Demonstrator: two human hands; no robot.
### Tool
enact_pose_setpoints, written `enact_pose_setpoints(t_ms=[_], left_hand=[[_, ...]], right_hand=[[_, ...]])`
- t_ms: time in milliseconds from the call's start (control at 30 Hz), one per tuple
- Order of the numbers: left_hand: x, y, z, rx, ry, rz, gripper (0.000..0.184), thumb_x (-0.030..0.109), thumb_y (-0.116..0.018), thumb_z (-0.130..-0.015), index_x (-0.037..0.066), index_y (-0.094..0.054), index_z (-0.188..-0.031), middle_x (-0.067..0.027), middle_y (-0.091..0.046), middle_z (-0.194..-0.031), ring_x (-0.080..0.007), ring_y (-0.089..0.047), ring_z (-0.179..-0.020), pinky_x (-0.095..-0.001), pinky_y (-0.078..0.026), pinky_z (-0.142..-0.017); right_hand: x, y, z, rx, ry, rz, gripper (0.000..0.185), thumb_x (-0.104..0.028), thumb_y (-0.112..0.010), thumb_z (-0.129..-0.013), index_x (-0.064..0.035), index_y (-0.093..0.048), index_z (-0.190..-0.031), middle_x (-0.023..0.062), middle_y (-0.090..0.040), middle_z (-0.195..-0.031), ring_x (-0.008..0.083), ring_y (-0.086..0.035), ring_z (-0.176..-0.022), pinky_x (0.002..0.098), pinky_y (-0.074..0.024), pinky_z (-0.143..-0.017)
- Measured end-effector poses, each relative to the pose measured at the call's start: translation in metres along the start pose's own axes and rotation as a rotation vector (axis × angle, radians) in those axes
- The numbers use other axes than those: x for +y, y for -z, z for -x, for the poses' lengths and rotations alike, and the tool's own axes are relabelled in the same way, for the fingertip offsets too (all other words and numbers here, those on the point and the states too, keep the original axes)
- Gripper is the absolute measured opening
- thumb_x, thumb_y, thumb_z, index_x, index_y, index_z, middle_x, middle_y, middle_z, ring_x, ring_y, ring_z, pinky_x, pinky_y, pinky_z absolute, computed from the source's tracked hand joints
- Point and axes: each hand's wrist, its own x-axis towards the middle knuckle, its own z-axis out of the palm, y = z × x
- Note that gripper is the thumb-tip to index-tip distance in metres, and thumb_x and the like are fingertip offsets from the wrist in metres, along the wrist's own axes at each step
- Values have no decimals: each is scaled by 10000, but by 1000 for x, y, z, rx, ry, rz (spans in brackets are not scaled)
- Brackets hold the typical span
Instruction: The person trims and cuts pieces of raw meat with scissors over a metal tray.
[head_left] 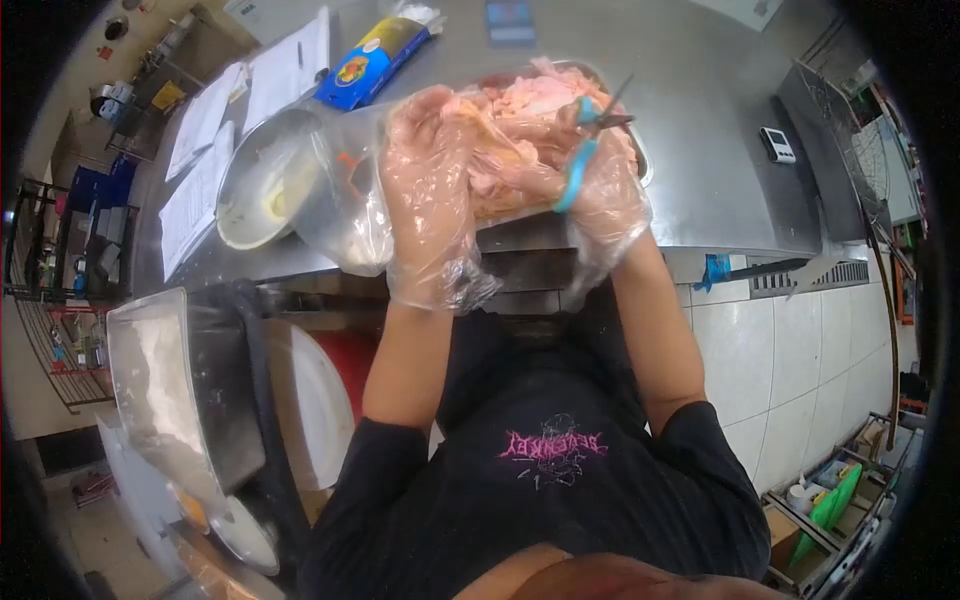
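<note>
Both my hands wear clear plastic gloves. My left hand (430, 175) is closed on a piece of raw chicken (490, 140) with pale yellow skin. In my right hand (608, 195) are scissors (575, 178) with turquoise handles, their dark blades pointing up and away to the right. The right fingers also reach toward the chicken piece, but whether they touch it I cannot tell. Beneath and beyond my hands, a metal tray (646, 165) is heaped with more raw pink chicken (540, 92).
Left of my hands stand a metal bowl (232, 225) and a clear plastic bag (345, 235). Paper sheets (290, 65) and a blue-yellow packet (375, 62) lie behind them. A small timer (777, 146) sits at right on the steel table (710, 110). A white-filled bin (215, 400) stands lower left.
</note>
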Motion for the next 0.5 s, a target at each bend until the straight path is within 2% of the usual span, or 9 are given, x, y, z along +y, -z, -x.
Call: enact_pose_setpoints(t_ms=[67, 100, 167, 233, 300, 333, 433, 467, 500], left_hand=[[-7, -1, -12, -17, -137, -81, 291, 27, -623, -986, -16, -531, -1259, -76, -601, -1157, -129, -620, -970, -242, -526, -833], [-10, 1, -13, -28, -160, -75, 291, 27, -623, -986, -16, -531, -1259, -76, -601, -1157, -129, -620, -970, -242, -526, -833], [-4, -2, -10, 5, -66, -115, 273, 26, -590, -999, -15, -536, -1264, -78, -590, -1172, -129, -600, -1023, -246, -510, -870], [-8, -3, -18, 10, -67, -88, 258, 79, -564, -1024, -15, -541, -1263, -84, -589, -1169, -137, -575, -1071, -275, -486, -924], [-16, 4, -22, -27, -133, -184, 264, 132, -548, -1040, -16, -545, -1259, -89, -589, -1173, -134, -561, -1087, -298, -467, -951], [-14, 3, -21, -28, -193, -325, 266, 185, -543, -1057, 5, -559, -1252, -71, -601, -1127, -137, -585, -1046, -289, -506, -912], [-5, -6, -12, -177, -232, -437, 297, 209, -600, -1031, 20, -569, -1259, -65, -597, -1127, -141, -568, -1062, -288, -502, -921], [3, -10, -4, -222, -133, -384, 370, 237, -672, -987, 36, -568, -1280, -90, -570, -1212, -169, -568, -1122, -297, -494, -952], [5, -12, -1, -255, -118, -379, 370, 237, -672, -987, 36, -568, -1280, -90, -570, -1212, -169, -568, -1122, -297, -494, -952]], right_hand=[[13, 1, -7, 105, 302, 647, 476, -80, -880, -735, -49, -531, -1058, 56, -646, -1012, 132, -614, -918, 302, -515, -782], [12, 4, -8, 106, 329, 647, 476, -80, -880, -735, -49, -531, -1058, 56, -646, -1012, 132, -614, -918, 302, -515, -782], [-10, -7, -6, 94, -6, 125, 471, -83, -868, -759, -47, -538, -1093, 37, -632, -986, 111, -597, -905, 294, -509, -779], [-15, -9, -10, 110, -15, 192, 481, -113, -858, -782, -37, -553, -1146, 20, -617, -982, 113, -577, -870, 304, -505, -779], [-13, -11, -8, 87, 41, 273, 777, -123, -796, -860, 13, -346, -1480, 110, -681, -1172, 121, -628, -1023, 262, -505, -832], [-16, -15, -8, 93, 145, 232, 770, -131, -797, -860, -17, -366, -1488, 112, -645, -1178, 131, -611, -1047, 274, -504, -886], [-31, -16, -11, 125, 77, 289, 782, -123, -797, -860, -8, -359, -1498, 81, -598, -1140, 141, -589, -1062, 281, -498, -931], [-16, -10, -18, 148, 68, 334, 767, -91, -788, -865, -17, -361, -1497, 54, -575, -1100, 152, -583, -1056, 273, -500, -937], [-9, -7, -14, 183, 67, 338, 767, -91, -788, -865, -17, -361, -1497, 54, -575, -1100, 152, -583, -1056, 273, -500, -937]])
